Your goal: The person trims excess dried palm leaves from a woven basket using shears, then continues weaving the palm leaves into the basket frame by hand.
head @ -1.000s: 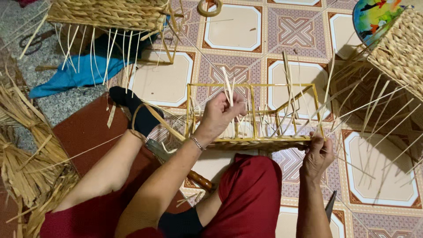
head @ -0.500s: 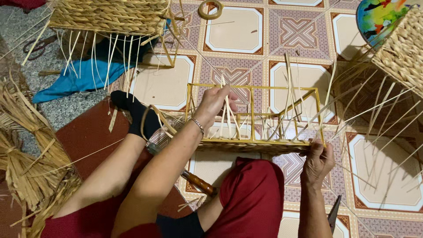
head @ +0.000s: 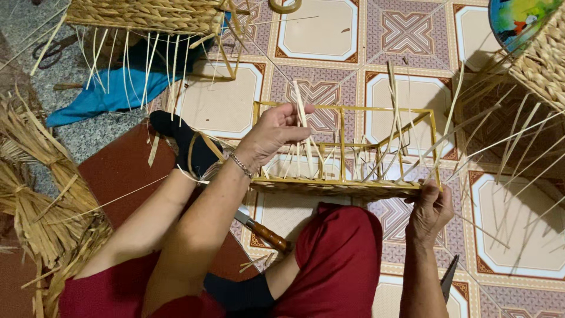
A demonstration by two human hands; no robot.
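**A:** Frame [head: 344,147] first: a yellow wire box, centre of the head view, lying on the tiled floor [head: 321,26] just above the red knee [head: 338,259]. Its near rail already carries a low woven band [head: 335,187], and loose straw strips [head: 306,132] stand up out of it.

**B:** And the hands?

**A:** Left hand [head: 272,134] is raised over the left half of the frame, fingers curled round one pale strip, pinching it upright. My guess is that it is held high so the strip stays taut and clear of its neighbours. Right hand [head: 431,213] is clamped on the lower right corner of the frame, thumb over the woven rail, probably to keep the light frame from sliding or tipping.

**B:** The black thing by the left forearm?

**A:** A socked foot [head: 187,141], left of centre, beside the frame's left end; whether it touches the frame I cannot tell.

**B:** What crowds the edges?

**A:** Upper left, a half-woven basket [head: 147,13] with strips hanging down over a blue cloth [head: 112,88]. Upper right, another basket [head: 544,62] fans long strips toward the frame's right side; they come close to the right hand. Far left, a heap of straw [head: 35,194]. A knife [head: 262,229] lies under the left forearm, near the knee.

**B:** Any open room?

**A:** Bare tile above the frame, top centre, and at the lower right. The left side is tight: foot, arm, straw.
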